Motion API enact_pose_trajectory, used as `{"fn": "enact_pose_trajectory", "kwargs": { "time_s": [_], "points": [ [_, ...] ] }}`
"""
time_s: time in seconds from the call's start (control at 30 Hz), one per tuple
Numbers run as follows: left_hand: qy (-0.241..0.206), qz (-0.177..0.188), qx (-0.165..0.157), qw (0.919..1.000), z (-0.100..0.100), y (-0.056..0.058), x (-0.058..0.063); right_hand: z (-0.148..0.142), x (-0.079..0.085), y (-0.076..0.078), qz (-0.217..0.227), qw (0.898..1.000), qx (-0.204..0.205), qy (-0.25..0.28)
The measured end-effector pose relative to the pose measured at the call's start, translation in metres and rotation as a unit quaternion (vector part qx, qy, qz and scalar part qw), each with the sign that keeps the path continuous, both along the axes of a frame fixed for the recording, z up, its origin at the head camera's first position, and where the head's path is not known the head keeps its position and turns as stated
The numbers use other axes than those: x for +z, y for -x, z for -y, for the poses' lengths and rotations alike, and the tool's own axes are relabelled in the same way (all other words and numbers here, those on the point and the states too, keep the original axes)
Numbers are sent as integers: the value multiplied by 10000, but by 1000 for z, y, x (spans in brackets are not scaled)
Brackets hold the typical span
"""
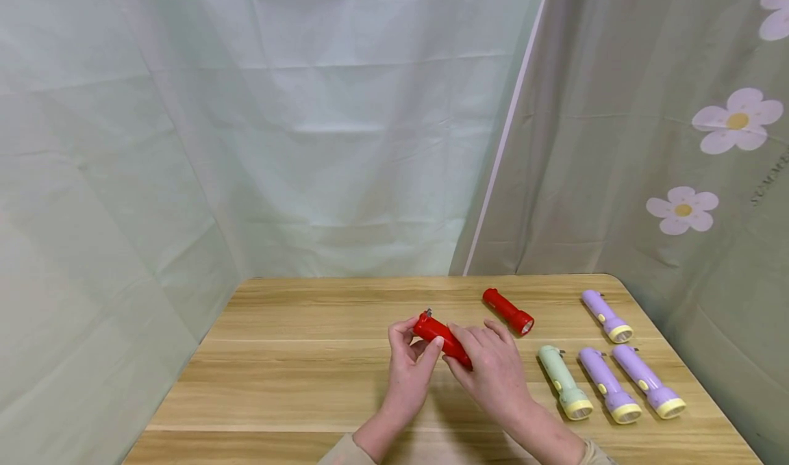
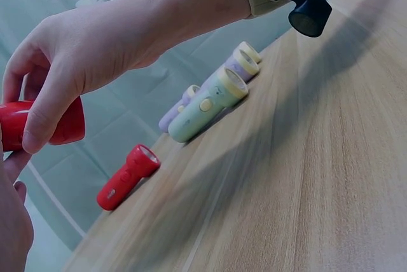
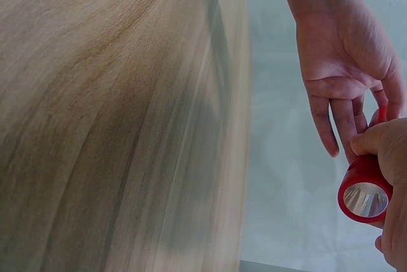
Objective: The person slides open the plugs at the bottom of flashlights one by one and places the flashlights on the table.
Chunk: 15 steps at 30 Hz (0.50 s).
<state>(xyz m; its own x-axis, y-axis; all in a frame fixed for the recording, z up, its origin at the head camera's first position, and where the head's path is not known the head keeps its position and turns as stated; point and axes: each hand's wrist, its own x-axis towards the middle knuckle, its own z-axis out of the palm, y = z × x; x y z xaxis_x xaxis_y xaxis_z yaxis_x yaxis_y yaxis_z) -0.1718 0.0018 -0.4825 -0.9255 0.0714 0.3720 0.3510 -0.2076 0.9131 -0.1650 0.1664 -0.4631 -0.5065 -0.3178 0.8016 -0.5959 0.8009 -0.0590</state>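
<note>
A red flashlight is held above the wooden table between both hands. My left hand pinches its tail end with thumb and fingers, beside a small metal piece that sticks up there. Around the head end, my right hand grips the body, its thumb and fingers on opposite sides. The right wrist view shows the clear lens with its silver reflector, and several fingers of the left hand stretched out. A second red flashlight lies on the table just beyond the right hand.
To the right, a green flashlight lies beside two purple flashlights. Another purple flashlight lies farther back, near the right edge. The wooden table meets hanging curtains at the back and sides.
</note>
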Motion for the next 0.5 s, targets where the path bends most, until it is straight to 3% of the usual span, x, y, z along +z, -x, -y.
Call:
{"fn": "enact_pose_trajectory", "kwargs": {
  "time_s": [0.5],
  "points": [
    [-11,15,-58,10000,1,0,-1,0,-1,1,2,10000,10,-18]
  ]
}}
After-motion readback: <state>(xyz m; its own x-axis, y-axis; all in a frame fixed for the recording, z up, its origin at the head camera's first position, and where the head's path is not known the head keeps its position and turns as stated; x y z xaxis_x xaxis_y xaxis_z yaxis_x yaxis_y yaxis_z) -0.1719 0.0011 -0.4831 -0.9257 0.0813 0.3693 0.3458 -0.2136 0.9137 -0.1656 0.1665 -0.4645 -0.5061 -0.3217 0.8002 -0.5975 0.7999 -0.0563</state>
